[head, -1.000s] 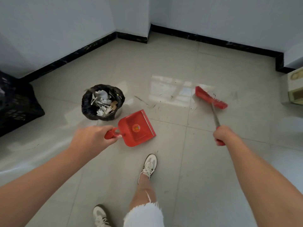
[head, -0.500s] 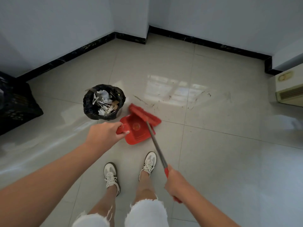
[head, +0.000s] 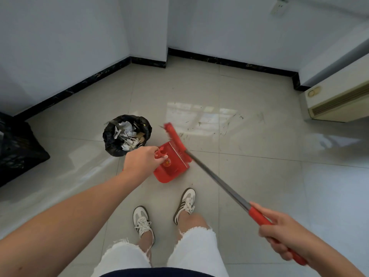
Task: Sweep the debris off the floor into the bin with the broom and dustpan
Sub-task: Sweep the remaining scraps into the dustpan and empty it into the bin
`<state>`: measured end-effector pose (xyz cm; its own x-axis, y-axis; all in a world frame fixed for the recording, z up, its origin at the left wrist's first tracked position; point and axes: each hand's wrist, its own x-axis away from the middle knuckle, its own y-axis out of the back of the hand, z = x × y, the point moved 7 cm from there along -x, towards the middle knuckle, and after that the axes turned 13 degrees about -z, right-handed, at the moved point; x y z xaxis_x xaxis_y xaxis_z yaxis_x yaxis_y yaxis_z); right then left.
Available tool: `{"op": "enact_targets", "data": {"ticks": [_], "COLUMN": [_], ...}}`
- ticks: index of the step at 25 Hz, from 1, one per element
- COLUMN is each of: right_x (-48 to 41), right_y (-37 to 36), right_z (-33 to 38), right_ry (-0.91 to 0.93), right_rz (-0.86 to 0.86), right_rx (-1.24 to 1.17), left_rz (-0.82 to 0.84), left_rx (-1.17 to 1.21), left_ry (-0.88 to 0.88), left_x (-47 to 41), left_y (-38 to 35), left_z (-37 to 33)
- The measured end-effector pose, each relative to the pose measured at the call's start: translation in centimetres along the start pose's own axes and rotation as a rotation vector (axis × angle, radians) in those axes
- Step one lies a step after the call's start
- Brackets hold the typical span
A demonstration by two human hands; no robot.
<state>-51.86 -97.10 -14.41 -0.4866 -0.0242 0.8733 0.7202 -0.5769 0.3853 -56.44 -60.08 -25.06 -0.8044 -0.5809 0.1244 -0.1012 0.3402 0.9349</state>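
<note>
My left hand (head: 140,162) grips the handle of a red dustpan (head: 171,164), which is tilted up on the floor just right of the bin. My right hand (head: 283,234) holds the red grip of a broom whose grey shaft (head: 217,180) runs up-left to the red brush head (head: 174,135). The brush head lies over the pan's far edge. The bin (head: 126,134) has a black liner and holds crumpled white paper scraps. Thin dark debris specks (head: 199,124) lie scattered on the glossy tiles beyond the brush.
A black bag or crate (head: 18,148) sits at the left wall. A cream floor-standing unit (head: 337,100) stands at the right wall. Black skirting lines the white walls. My two feet in white trainers (head: 184,204) stand just behind the dustpan.
The broom swept from the right into the dustpan, then its head shifted to the pan's far edge. My right hand moved lower right. The dustpan turned and tilted up.
</note>
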Motion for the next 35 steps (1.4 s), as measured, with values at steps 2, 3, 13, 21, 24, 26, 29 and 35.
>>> {"op": "enact_targets", "data": {"ticks": [2,3,13,21,24,26,29,35], "right_x": [-0.8,-1.8,-25.5,-41.3,-39.1,-35.6,-28.2,-15.9], "right_y": [1.9,3.2,24.2,29.1,23.6,18.6,10.3,9.3], "right_z": [0.0,0.3,7.4,9.2,10.1,9.8,9.0,9.4], "right_ry": [0.013,0.014,-0.060,-0.133,-0.007,0.030,0.025,-0.158], "right_rz": [-0.099,-0.154,-0.474,-0.496,-0.449,-0.332,-0.123,0.022], "right_rx": [-0.064,-0.097,-0.210,0.031,0.353,0.442,0.387,-0.170], "left_rz": [-0.011,-0.011,-0.005,-0.091,-0.151,-0.145,-0.117,0.047], "left_rx": [0.036,0.048,-0.075,-0.164,-0.133,-0.134,-0.137,-0.042], "left_ry": [0.036,0.036,-0.151,-0.171,-0.231,-0.221,-0.169,-0.121], "left_x": [-1.3,-2.1,-14.5,-20.7,-20.6,-21.0,-21.3,-19.0], "left_y": [0.8,1.0,-3.0,-6.3,-6.2,-6.0,-5.4,-4.6], "left_z": [-0.9,-1.7,-17.0,-21.5,-21.3,-20.7,-19.2,-16.5]}}
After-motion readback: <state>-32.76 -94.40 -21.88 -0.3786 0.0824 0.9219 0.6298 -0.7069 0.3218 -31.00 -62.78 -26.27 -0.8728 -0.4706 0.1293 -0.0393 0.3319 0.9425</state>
